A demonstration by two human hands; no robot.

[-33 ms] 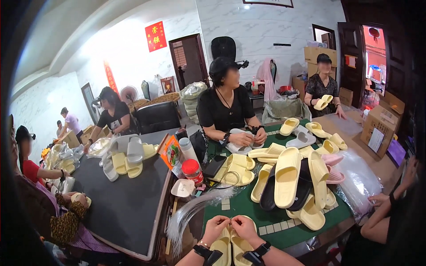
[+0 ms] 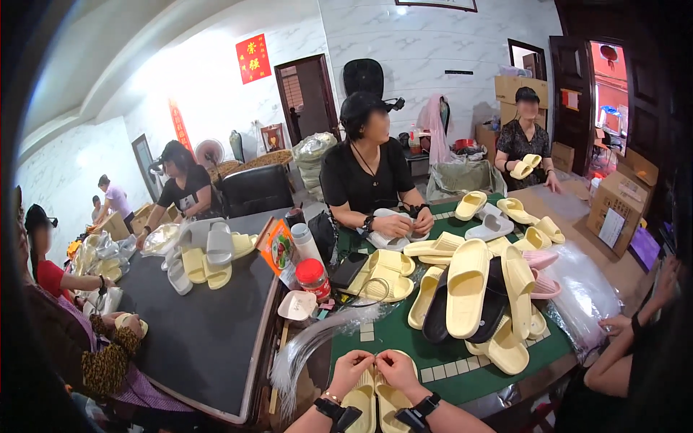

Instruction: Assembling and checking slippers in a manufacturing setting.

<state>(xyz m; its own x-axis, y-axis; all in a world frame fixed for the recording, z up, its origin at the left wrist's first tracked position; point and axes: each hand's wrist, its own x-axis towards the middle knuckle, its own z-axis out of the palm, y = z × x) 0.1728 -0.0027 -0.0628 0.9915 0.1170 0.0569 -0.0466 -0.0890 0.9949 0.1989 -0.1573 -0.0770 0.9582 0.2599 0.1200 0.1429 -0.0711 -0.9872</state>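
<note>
At the near edge of the green table mat, my left hand and my right hand meet with fingertips pinched close together. Whatever is between the fingers is too small to make out. Directly beneath them, a pair of pale yellow slippers stands side by side, partly covered by my hands. To the left of my hands a bundle of thin clear plastic strands trails over the table edge. Beyond my right hand rises a pile of yellow slippers with black slippers among them.
Across the table a person handles a light grey slipper. A red-lidded jar, a white container and a bottle stand left of the mat. Clear plastic bags lie at right, near another person's hand. A dark table bears more slippers.
</note>
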